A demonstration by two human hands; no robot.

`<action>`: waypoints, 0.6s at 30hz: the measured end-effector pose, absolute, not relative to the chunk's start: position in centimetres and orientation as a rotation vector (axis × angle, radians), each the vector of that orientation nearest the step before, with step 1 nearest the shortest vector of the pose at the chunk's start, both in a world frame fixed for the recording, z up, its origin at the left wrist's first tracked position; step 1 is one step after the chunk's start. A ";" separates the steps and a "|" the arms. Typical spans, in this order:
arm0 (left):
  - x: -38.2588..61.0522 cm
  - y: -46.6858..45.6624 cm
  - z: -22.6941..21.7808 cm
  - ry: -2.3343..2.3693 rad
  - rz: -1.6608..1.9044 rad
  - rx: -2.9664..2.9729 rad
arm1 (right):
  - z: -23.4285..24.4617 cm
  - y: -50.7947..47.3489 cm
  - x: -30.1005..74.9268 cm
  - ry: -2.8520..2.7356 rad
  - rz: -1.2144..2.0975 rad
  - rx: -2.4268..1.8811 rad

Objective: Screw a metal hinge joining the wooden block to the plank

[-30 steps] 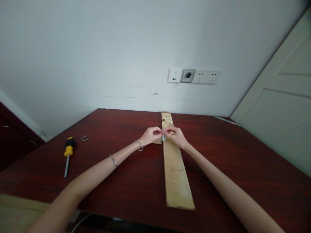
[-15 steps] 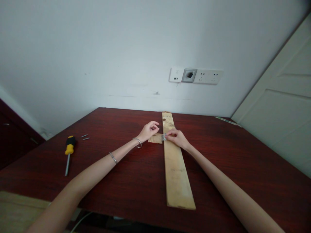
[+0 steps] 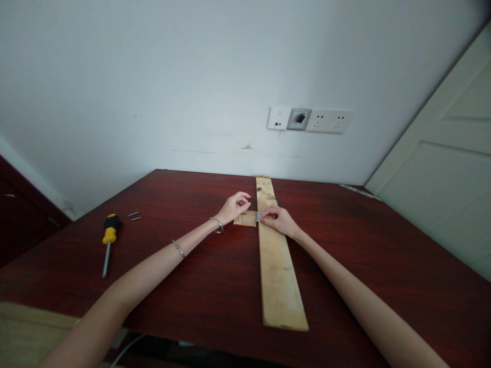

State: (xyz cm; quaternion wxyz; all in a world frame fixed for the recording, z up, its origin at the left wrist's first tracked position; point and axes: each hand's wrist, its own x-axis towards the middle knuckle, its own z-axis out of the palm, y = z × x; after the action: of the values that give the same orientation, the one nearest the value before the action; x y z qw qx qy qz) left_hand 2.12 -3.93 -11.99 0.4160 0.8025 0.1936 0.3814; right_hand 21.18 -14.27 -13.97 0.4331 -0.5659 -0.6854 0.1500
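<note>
A long pale wooden board (image 3: 280, 276) lies lengthwise on the dark red table, running from near the wall toward me. Against its left edge sits a short wooden piece (image 3: 245, 219). Where the two meet is a small silver metal hinge (image 3: 259, 216), partly covered by fingers. My right hand (image 3: 282, 220) rests over the long board, thumb and fingertips closed on the hinge. Just above the short piece hovers my left hand (image 3: 233, 206), its fingers loosely curled, thumb and index apart with nothing between them. Two bracelets circle that arm.
A yellow and black screwdriver (image 3: 110, 230) lies at the table's left, its shaft toward me. Beside it are two screws (image 3: 134, 216). The wall with sockets (image 3: 326, 121) borders the table's far edge, and a white panelled door (image 3: 452, 153) stands at right.
</note>
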 end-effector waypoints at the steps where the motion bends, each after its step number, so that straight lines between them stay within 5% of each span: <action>1: 2.1 -3.9 -12.0 0.487 0.956 2.017 | -14.0 -14.3 21.2 -1.708 0.370 -1.414; 18: 2.1 -3.5 -12.4 0.491 0.951 2.046 | -13.7 -14.4 21.5 -1.688 0.463 -1.395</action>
State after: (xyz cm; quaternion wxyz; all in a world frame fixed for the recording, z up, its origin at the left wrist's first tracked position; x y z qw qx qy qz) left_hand 2.07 -3.48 -12.42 0.4042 0.8105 0.1946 0.3766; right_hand 21.54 -14.44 -13.75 0.4367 -0.5607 -0.6784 0.1862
